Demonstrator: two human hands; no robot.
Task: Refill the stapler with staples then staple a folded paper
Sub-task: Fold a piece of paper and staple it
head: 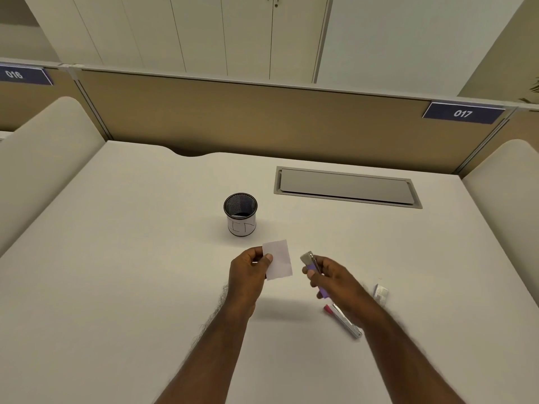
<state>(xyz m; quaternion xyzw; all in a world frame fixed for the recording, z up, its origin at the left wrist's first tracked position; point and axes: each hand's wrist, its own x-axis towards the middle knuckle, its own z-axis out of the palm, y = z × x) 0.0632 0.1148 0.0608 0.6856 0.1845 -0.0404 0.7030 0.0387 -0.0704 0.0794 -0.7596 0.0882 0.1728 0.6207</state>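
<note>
Paper, folded small and white, is pinched at its left edge by the left hand, thumb on top, just below the middle of the frame and lifted off the counter. Behind it, toward the centre, stands a mesh pen cup. Just right of the paper, apart from it, the right hand closes its grip around a purple stapler, whose metal nose points up and left toward the sheet. Lower right, a pink-tipped metal tool lies on the counter, perhaps a second stapler, and near it a small pale staple packet.

Refilling seems done, so the stapling step looks to be in hand. The next move calls for sliding the paper's free right edge into the stapler's mouth, then squeezing firmly while the left hand keeps the fold flat.
</note>
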